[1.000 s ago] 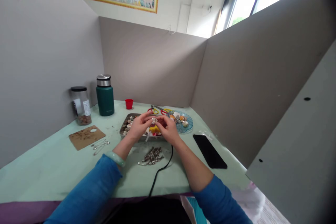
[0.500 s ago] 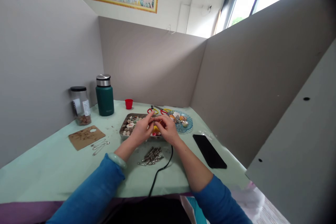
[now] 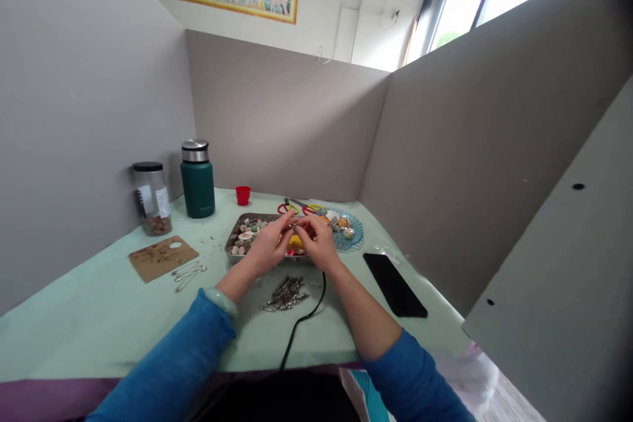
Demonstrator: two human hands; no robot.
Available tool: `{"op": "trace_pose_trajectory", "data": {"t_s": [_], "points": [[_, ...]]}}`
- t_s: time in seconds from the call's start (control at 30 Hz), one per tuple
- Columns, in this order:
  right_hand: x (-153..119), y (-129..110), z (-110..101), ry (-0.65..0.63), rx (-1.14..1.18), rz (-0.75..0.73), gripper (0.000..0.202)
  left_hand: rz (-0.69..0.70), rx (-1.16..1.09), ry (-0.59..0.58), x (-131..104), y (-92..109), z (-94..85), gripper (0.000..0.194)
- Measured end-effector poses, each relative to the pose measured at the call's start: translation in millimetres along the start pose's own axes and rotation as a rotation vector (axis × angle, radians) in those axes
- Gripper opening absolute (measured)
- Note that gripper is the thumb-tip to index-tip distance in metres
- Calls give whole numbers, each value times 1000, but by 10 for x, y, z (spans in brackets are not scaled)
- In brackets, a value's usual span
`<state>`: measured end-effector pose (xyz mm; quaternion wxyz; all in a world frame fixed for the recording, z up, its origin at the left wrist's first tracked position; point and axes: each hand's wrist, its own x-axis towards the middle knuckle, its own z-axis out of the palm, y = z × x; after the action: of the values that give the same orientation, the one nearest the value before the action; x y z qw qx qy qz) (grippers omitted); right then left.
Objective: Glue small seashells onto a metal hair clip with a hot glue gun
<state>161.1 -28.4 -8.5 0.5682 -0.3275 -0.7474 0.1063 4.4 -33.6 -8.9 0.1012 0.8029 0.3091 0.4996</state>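
Note:
Over a metal tray of small mixed beads and trinkets, my left hand and my right hand meet with fingertips pinched together. Something tiny is between them, too small to make out. Yellow and red pieces show in the tray beneath the fingers. Nearer to me, a pile of small metal pieces lies on the pale green cloth. A blue scalloped plate with colourful trinkets stands just right of the tray, partly behind my right hand.
Red-and-yellow-handled pliers lie behind the tray, near a red cup. At left are a green bottle, a jar, brown card and safety pins. A black phone lies right; a black cable crosses the front.
The fingertips of both hands have shifted slightly, and a small gap between the hands now shows more of the tray. The arms have stayed almost in place.

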Motion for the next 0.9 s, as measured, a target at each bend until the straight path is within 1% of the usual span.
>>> {"op": "trace_pose_trajectory", "data": {"t_s": [0.13,0.2,0.4,0.7,0.8,0.9], "points": [[11,8,-4,24,58,46,11,43,-16,12,14,2,12,54],[12,8,-6,21,80,50,11,47,-9,30,21,-8,20,53],[5,13,-6,-6,120,74,13,5,-10,48,28,0,12,46],[2,15,1,-21,158,121,17,-49,-60,62,40,19,-22,45],[-1,19,6,-9,157,112,17,-67,-71,66,44,-1,-24,43],[-3,14,-2,25,108,42,16,-67,-77,68,41,-21,-16,40]]}}
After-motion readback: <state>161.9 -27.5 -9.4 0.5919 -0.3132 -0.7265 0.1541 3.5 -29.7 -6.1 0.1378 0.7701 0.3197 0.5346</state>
